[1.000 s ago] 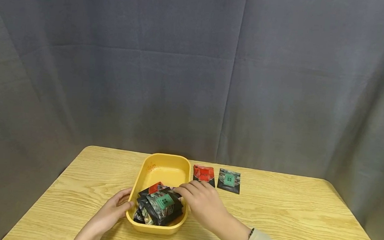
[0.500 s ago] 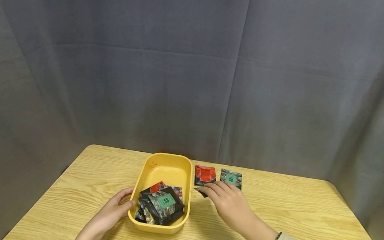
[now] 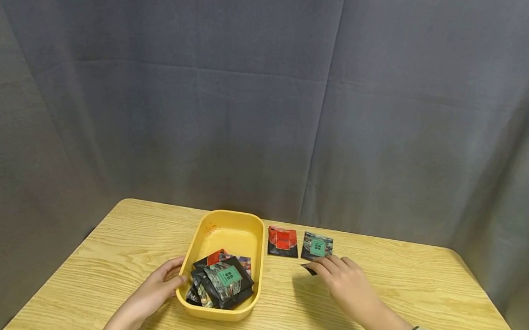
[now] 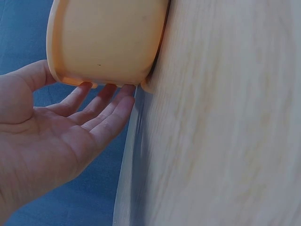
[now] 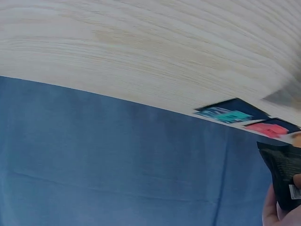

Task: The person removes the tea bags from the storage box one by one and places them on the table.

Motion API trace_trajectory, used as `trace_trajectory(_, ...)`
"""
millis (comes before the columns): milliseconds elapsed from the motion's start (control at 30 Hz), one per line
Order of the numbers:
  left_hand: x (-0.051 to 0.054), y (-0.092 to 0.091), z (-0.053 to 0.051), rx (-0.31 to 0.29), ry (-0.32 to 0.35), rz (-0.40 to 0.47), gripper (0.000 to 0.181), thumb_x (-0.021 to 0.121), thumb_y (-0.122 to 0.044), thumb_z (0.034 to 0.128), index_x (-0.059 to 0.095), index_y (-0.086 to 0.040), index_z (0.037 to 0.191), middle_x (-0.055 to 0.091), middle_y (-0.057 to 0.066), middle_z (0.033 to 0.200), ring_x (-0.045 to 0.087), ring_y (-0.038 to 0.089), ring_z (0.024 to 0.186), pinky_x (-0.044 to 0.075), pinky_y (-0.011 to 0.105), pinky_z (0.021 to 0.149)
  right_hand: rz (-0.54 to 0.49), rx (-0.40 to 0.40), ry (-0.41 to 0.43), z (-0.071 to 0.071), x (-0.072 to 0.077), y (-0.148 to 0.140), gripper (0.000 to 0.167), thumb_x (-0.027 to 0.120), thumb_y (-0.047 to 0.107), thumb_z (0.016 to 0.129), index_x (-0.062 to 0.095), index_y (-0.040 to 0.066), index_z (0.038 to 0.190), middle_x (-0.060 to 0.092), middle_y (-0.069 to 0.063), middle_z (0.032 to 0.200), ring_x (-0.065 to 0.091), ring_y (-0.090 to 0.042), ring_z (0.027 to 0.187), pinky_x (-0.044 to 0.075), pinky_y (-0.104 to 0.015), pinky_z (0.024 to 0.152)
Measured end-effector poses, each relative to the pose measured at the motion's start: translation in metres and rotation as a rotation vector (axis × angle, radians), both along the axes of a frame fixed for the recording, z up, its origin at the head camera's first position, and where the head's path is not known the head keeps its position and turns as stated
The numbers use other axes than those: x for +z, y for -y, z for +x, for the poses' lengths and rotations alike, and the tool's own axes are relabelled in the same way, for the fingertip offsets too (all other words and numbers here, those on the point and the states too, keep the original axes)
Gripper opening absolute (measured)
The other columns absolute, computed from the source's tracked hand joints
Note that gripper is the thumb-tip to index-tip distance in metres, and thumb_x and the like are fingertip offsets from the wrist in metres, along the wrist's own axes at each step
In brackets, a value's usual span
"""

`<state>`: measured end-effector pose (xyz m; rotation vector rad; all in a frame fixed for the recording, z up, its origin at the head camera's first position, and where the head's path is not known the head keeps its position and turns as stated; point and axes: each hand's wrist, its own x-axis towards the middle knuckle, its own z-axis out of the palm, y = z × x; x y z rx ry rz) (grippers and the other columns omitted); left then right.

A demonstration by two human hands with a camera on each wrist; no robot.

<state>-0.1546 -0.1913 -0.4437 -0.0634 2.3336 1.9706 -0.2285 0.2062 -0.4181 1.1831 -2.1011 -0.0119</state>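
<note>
Black packet (image 5: 282, 169) in right hand (image 5: 288, 218), 2 packets (image 5: 235, 113) beyond

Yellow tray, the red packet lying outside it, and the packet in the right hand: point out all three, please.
Yellow tray (image 3: 237, 240): head view, bare inner floor.
Red packet (image 3: 283, 240): head view, red label.
Held packet (image 5: 281, 165): right wrist view, dark face.
</note>
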Motion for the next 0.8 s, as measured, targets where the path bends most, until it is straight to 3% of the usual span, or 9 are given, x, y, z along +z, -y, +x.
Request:
trace_trajectory(233, 0.001, 0.0, 0.001, 0.004, 0.001, 0.006, 0.054, 0.053, -0.005, 0.0981, 0.034, 0.011, 0.146, 0.047, 0.033, 0.139, 0.059, 0.033, 0.114, 0.055, 0.039, 0.085, 0.029, -0.033, 0.006, -0.013, -0.004, -0.019, 0.029, 0.046, 0.004, 0.086, 0.07, 0.008, 0.102, 0.069, -0.004, 0.093, 0.065, -0.022, 0.084, 0.056, -0.037, 0.065)
trace_trajectory(367, 0.001, 0.001, 0.001, 0.001, -0.001, 0.009, 0.054, 0.053, -0.005, 0.098, 0.034, 0.011, 0.146, 0.047, 0.033, 0.139, 0.059, 0.033, 0.114, 0.055, 0.038, 0.085, 0.038, -0.041, 0.025, -0.021, -0.006, -0.03, 0.026, 0.058, -0.001, 0.081, 0.069, 0.006, 0.103, 0.069, -0.006, 0.094, 0.066, -0.024, 0.085, 0.057, -0.039, 0.066)
trace_trajectory(633, 0.002, 0.001, 0.001, -0.006, 0.004, 0.01, 0.054, 0.052, -0.005, 0.0986, 0.033, 0.01, 0.147, 0.046, 0.033, 0.139, 0.058, 0.033, 0.114, 0.055, 0.037, 0.083, 0.023, -0.107, 0.069, -0.035, -0.008, -0.049, 0.04, 0.068, -0.017, 0.071, 0.069, 0.003, 0.105, 0.069, -0.01, 0.098, 0.066, -0.027, 0.087, 0.057, -0.04, 0.069)
trace_trajectory(800, 0.003, 0.001, 0.002, -0.012, 0.001, -0.003, 0.055, 0.052, -0.004, 0.0983, 0.032, 0.011, 0.147, 0.046, 0.033, 0.139, 0.059, 0.031, 0.112, 0.055, 0.034, 0.081, 0.016, -0.174, 0.12, -0.039, -0.008, -0.061, 0.046, 0.073, -0.019, 0.068, 0.069, 0.003, 0.109, 0.07, -0.011, 0.103, 0.067, -0.029, 0.09, 0.058, -0.042, 0.069)
